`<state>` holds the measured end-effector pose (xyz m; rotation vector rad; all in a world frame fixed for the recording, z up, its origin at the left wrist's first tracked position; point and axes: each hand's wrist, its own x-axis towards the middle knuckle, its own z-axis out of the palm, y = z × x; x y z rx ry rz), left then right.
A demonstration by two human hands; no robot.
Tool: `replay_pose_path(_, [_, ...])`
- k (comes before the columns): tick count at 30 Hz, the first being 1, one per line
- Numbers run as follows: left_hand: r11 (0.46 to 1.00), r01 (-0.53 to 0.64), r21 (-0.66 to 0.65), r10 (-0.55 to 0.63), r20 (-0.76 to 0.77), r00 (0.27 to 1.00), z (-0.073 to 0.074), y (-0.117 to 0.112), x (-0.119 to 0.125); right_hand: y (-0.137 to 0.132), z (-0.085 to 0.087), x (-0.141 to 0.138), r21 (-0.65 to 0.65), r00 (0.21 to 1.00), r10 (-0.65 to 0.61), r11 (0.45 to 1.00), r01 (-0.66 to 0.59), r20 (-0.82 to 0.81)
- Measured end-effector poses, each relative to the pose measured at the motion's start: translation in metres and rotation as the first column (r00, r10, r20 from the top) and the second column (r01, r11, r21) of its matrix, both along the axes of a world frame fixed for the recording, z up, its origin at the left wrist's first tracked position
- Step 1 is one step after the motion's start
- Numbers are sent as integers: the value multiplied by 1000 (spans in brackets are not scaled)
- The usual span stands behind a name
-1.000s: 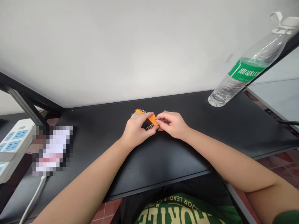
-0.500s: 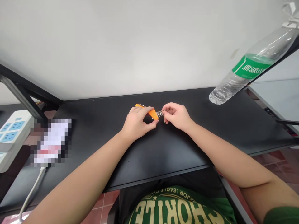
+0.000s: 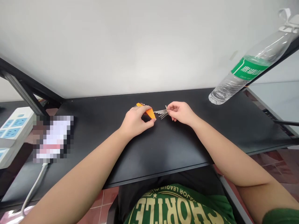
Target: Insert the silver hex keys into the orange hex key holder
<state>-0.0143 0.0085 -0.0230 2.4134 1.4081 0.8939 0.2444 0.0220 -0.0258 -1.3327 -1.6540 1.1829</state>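
— With the left hand (image 3: 137, 122), doing what?
— Pinching the orange holder (image 3: 151, 114), over the middle of the black tabletop (image 3: 151, 155); no telling from here about contact beneath.
— And with the right hand (image 3: 181, 112)?
— Pinching a fan of slim metal rods (image 3: 162, 112), just right of the holder.
— Changing anything since a second ago?
— Drawing away from the holder's end, baring the rods; seemingly parting rods from holder, almost fully.
— And farther out?
— Seeing a bottle (image 3: 249, 67) standing at right, a power strip (image 3: 17, 124) lying at left.
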Motion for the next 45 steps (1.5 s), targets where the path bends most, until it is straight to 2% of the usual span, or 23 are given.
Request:
replay_pose_path(4, [1000,-1,-11,1,6,1000,-1,0,2,-3,-1,0,-33,987,19,999,-13,162])
replay_pose_path(9, [1000,5,-14,-5,-1,1000,-2,1,0,-2,-1,3,12,955,-32,999,30,295])
replay_pose_path(16, [999,20,-28,-20,1,1000,-5,1,1,0,2,7,20,911,-52,999,48,408])
replay_pose_path(23, [999,22,-39,-23,-14,1000,-5,2,2,-1,9,11,86,859,-16,996,-33,511])
replay_pose_path(27, [999,27,-47,-28,-12,1000,-4,1,3,1,7,11,205,851,8,969,-135,525])
replay_pose_path(30, [997,32,-67,-33,-10,999,-3,0,3,4,3,11,246,844,17,953,-176,537])
replay_pose_path(40, [995,46,-83,-46,-6,999,-3,0,2,9,6,18,221,810,16,959,-179,587])
replay_pose_path(45, [996,42,-82,-42,-8,999,-4,0,2,11,4,20,183,813,-24,978,-102,581])
